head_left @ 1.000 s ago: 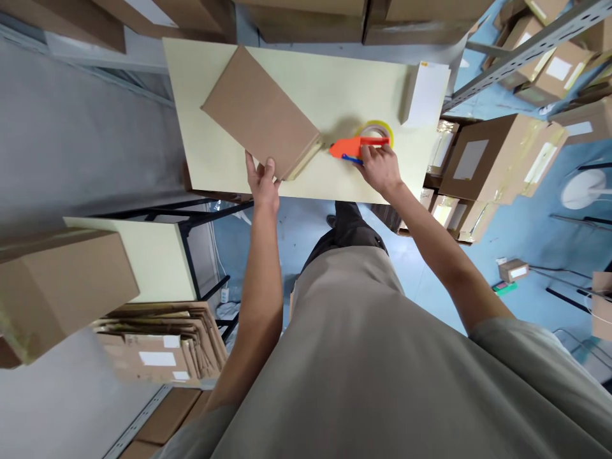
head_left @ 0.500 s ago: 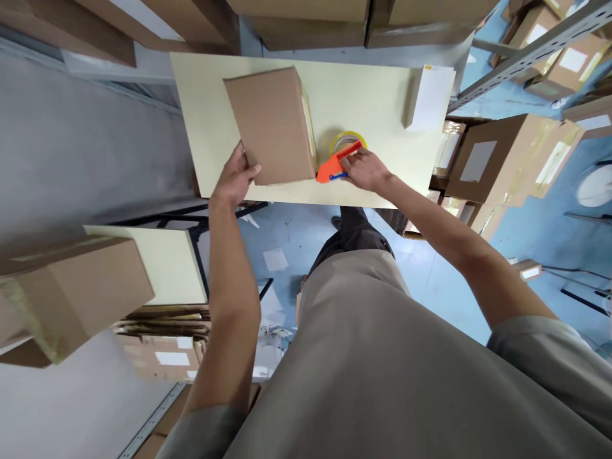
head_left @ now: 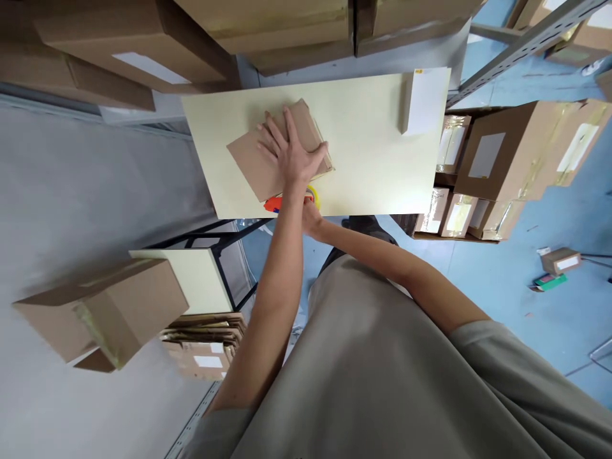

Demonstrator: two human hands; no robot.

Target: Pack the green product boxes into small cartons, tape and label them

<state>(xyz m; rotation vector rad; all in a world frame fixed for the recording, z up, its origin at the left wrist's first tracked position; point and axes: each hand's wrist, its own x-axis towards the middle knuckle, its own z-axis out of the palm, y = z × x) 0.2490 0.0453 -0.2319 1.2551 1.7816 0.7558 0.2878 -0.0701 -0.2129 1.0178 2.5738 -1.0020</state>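
Note:
A brown cardboard box (head_left: 255,159) lies at an angle on the pale tabletop (head_left: 368,146). Spread flat across its top is my left hand (head_left: 294,153), fingers apart and holding nothing. My right hand (head_left: 312,215) is wrapped round an orange tape dispenser (head_left: 274,204) at the table's front edge, close to the box's near side. A roll of yellow tape (head_left: 313,194) shows beside the right fingers. My left forearm crosses in front and hides part of the dispenser.
At the table's back right stands a white box (head_left: 427,101). Large cartons (head_left: 291,25) fill the shelf behind. More taped cartons (head_left: 502,153) are stacked to the right, near a metal shelf post (head_left: 526,54). Left below are an open carton (head_left: 119,299) and flattened cardboard (head_left: 205,338).
The box has turned and now lies askew. My left hand has gone from its left edge to its top. The right hand brought the tape dispenser left and toward me.

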